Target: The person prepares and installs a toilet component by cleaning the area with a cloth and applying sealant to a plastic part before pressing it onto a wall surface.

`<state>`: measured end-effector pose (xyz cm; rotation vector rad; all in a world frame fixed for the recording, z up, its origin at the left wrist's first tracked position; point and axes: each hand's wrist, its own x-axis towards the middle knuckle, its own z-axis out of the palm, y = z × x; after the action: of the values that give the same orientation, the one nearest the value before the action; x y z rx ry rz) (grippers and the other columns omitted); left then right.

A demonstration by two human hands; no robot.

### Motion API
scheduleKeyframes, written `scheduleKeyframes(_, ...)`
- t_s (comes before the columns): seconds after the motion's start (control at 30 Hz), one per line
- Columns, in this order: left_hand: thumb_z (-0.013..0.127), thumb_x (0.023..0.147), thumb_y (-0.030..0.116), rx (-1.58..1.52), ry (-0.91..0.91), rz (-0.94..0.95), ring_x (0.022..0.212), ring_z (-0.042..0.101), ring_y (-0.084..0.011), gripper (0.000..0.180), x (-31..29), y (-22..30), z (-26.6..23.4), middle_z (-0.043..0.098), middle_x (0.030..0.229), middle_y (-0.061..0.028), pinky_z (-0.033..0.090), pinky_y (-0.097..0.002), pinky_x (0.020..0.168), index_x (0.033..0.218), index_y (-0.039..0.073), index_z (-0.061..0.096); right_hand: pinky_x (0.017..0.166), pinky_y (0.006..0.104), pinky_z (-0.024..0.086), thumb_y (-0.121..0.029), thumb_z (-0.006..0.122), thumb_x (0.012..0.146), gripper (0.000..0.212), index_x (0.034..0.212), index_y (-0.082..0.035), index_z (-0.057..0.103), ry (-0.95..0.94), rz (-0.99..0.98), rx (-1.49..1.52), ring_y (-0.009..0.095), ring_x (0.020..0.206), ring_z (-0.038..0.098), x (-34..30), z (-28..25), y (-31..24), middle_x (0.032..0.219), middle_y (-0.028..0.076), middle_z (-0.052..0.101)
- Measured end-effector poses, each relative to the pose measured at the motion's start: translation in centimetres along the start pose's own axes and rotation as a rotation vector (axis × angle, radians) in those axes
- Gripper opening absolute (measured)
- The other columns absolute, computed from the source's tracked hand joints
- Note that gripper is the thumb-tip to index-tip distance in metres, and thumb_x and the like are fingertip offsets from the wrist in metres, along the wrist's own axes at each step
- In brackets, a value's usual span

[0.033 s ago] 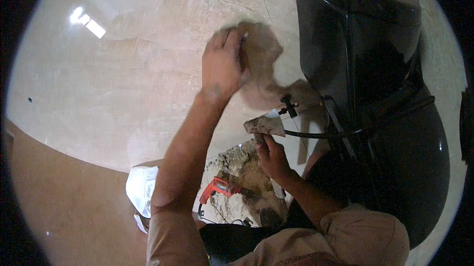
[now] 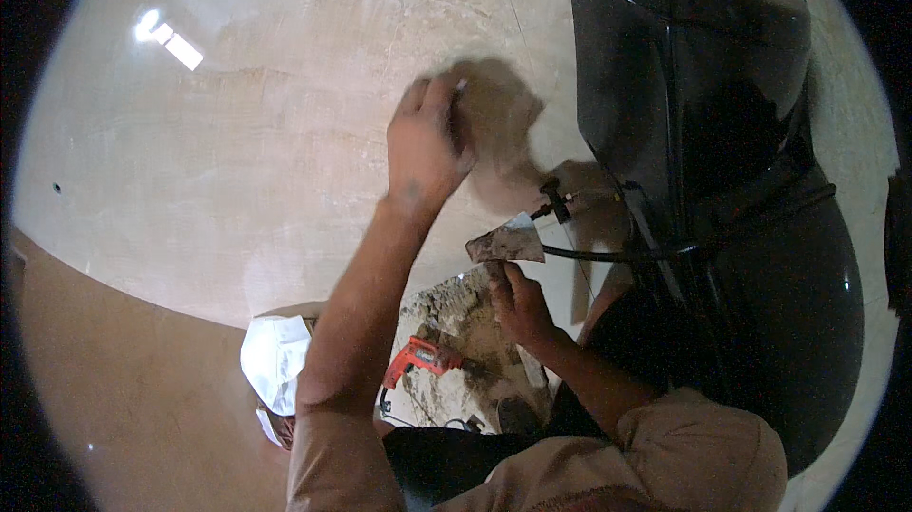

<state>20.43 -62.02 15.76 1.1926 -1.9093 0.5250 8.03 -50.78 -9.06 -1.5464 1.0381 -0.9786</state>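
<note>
Against the glossy beige marble-look wall (image 2: pixel 256 151), my left hand (image 2: pixel 425 151) is raised with its fingers curled closed. A small pale tip shows beside its fingertips, but the rest of what it grips is hidden. Lower and to the right, my right hand (image 2: pixel 521 308) is closed round the handle of a putty knife (image 2: pixel 508 238). The knife's flared metal blade points up, smeared with grey-brown paste. Just beyond the blade, a dark shut-off valve (image 2: pixel 553 200) sticks out from the wall.
A glossy black toilet (image 2: pixel 636 66) stands at the right, with a black hose (image 2: pixel 617 254) running across in front of it. A red corded drill (image 2: pixel 423 356) lies on a dusty, debris-covered patch (image 2: pixel 456 308) below my hands. White packaging (image 2: pixel 274 360) sits by my left elbow on brown floor (image 2: pixel 142 388).
My left hand has slid a little down along the wall, still closed. My right hand and the putty knife have shifted very slightly left.
</note>
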Motion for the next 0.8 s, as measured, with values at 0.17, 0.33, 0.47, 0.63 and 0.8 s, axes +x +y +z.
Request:
scheduleKeyframes(0.17, 0.065, 0.09, 0.003, -0.196, 0.027, -0.567, 0.072, 0.065, -0.0197, 0.008, -16.7, -1.3, -3.3, 0.069, 0.083, -0.0139, 0.053, -0.0318, 0.07, 0.096, -0.002, 0.065, 0.067, 0.0473, 0.052, -0.032, 0.059, 0.101, 0.047, 0.129, 0.004, 0.049, 0.055, 0.188, -0.091, 0.031, 0.074, 0.065, -3.8, 3.2, 4.7, 0.082, 0.018, 0.063)
scheduleKeyframes(0.33, 0.076, 0.085, 0.008, -0.335, 0.167, -1.355, 0.069, 0.059, -0.0114, 0.016, -33.3, -1.8, -9.4, 0.067, 0.078, -0.0049, 0.049, -0.0275, 0.065, 0.093, -0.004, 0.071, 0.097, 0.0512, 0.047, -0.03, 0.063, 0.097, 0.063, 0.142, 0.006, 0.04, 0.065, 0.519, -0.283, 0.043, 0.12, 0.057, -4.3, 3.9, 13.0, 0.132, 0.031, 0.055)
scheduleKeyframes(0.47, 0.079, 0.083, 0.003, -0.52, 0.591, -1.771, 0.059, 0.056, -0.0113, 0.013, -41.0, -1.7, -12.8, 0.065, 0.073, -0.0049, 0.042, -0.0253, 0.052, 0.086, 0.0, 0.067, 0.113, 0.0447, 0.04, -0.024, 0.064, 0.095, 0.064, 0.146, 0.006, 0.041, 0.236, 0.722, -0.356, 0.044, 0.134, 0.05, -0.9, 3.4, 19.5, 0.145, 0.029, 0.05)
scheduleKeyframes(0.63, 0.074, 0.088, -0.001, -0.574, 0.678, -1.699, 0.058, 0.06, -0.0153, 0.008, -43.7, -1.2, -15.6, 0.068, 0.077, -0.0101, 0.048, -0.0282, 0.05, 0.089, -0.003, 0.066, 0.11, 0.0437, 0.042, -0.021, 0.063, 0.093, 0.056, 0.142, 0.002, 0.048, 0.575, 0.709, -0.576, 0.04, 0.129, 0.054, 5.1, 1.4, 24.8, 0.141, 0.024, 0.053)
scheduleKeyframes(0.8, 0.073, 0.091, 0.004, -0.5, 0.737, -1.721, 0.061, 0.061, -0.0141, 0.01, -44.8, -0.9, -17.7, 0.071, 0.082, -0.0098, 0.049, -0.0267, 0.056, 0.097, -0.004, 0.072, 0.109, 0.0433, 0.041, -0.021, 0.058, 0.094, 0.054, 0.143, -0.003, 0.045, 0.697, 0.715, -0.627, 0.034, 0.129, 0.052, 8.2, 0.7, 25.8, 0.144, 0.018, 0.049)
